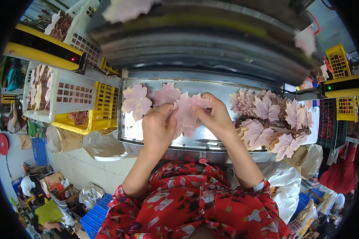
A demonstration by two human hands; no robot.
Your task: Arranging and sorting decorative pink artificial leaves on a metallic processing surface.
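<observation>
Pink leaves (185, 109) are pinched by left hand (157, 125) and right hand (215, 114) above the middle of the tray (132, 131); bare metal shows at the tray's front-left corner, while a leaf pile (267, 108) crowds its right end.

Pale-pink maple-shaped leaves (185, 114), jagged-edged, overlapping, held over shiny metal tray (132, 129).
</observation>
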